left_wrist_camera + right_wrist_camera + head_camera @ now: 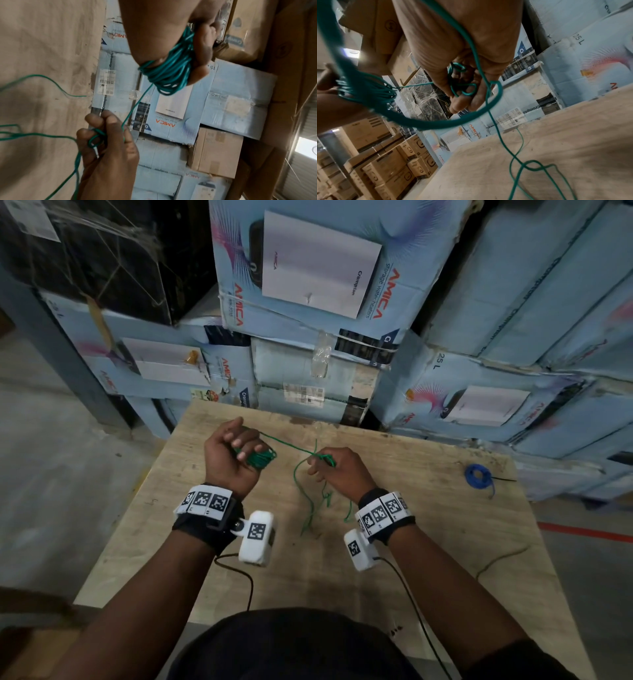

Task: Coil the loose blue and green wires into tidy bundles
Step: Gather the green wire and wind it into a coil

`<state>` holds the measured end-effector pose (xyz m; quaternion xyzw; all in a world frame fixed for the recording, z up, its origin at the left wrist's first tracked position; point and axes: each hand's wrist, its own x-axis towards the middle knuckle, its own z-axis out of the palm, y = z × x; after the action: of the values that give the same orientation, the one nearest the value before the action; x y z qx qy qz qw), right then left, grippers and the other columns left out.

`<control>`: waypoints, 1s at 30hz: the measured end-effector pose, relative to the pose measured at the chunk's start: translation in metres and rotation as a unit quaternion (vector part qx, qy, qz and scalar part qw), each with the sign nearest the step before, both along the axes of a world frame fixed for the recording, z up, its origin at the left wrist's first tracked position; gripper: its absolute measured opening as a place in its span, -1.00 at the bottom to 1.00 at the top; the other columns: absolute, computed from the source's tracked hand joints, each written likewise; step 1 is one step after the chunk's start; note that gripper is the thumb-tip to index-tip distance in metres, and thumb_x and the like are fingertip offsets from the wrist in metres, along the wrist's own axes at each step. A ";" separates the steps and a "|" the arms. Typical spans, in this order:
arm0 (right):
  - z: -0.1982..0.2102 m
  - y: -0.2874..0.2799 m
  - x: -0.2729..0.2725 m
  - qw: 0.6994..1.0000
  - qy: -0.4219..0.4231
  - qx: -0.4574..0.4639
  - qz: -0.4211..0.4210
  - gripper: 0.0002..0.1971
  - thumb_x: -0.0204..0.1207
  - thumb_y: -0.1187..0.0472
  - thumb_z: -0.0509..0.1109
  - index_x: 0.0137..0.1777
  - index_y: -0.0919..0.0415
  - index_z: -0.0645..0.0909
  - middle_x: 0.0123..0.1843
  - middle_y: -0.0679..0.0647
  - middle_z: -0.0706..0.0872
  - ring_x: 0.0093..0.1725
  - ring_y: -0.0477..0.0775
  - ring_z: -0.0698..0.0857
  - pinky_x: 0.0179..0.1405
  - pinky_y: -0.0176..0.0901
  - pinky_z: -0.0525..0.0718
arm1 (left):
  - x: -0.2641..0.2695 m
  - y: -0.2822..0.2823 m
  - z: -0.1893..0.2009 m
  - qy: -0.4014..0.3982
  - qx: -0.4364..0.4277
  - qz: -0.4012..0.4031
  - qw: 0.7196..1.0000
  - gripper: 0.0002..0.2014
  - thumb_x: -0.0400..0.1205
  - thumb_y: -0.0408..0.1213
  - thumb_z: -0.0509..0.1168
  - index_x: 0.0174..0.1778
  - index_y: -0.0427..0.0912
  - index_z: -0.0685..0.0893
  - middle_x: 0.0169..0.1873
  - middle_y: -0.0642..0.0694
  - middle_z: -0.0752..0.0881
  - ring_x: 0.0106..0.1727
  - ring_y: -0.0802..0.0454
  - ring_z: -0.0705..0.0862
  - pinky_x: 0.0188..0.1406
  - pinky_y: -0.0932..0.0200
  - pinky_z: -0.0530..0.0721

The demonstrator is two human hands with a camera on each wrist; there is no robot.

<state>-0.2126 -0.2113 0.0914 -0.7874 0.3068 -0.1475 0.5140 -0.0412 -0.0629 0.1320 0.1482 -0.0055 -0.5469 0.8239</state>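
the left hand (233, 455) is closed around a green coil (261, 457), fingers and thumb curled over the stacked loops so they cannot spring apart; the left wrist view shows the turns bunched tight under the thumb. from that bundle a single strand of green wire (310, 501) runs across to the right hand (337, 470), which pinches it between thumb and fingertips, with a small kinked loop caught in the fingers (probably a twist that needs working out before the next turn goes on). held this way, the left hand seems to serve as the spool while the right feeds and keeps the strand taut.

the rest of the green wire trails in loose tangled curves on the wooden table (428, 542), between the two wrists. the blue wire (478, 475) lies well apart near the table's right edge, already wound into a small ring with a short tail, so the blue half looks done and the green about halfway. stacked cartons (308, 285) stand behind the table.
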 end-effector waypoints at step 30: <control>0.032 0.018 0.007 0.931 -0.183 0.314 -0.039 -0.92 0.61 0.37 0.43 0.02 0.22 0.72 -0.25 0.02 0.73 -0.27 -0.11 0.69 -0.24 -0.21 0.74 | -0.044 -0.016 -0.018 -0.336 0.330 -0.006 0.882 -0.62 0.66 -0.15 0.39 -0.48 -0.20 0.58 -0.61 -0.07 0.38 -0.65 -0.01 0.32 -0.52 0.15 0.44</control>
<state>-0.2056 -0.1931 0.1235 -0.5329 0.2687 -0.2049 0.7758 -0.0851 -0.0794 0.1144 0.5868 -0.1023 -0.4391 0.6726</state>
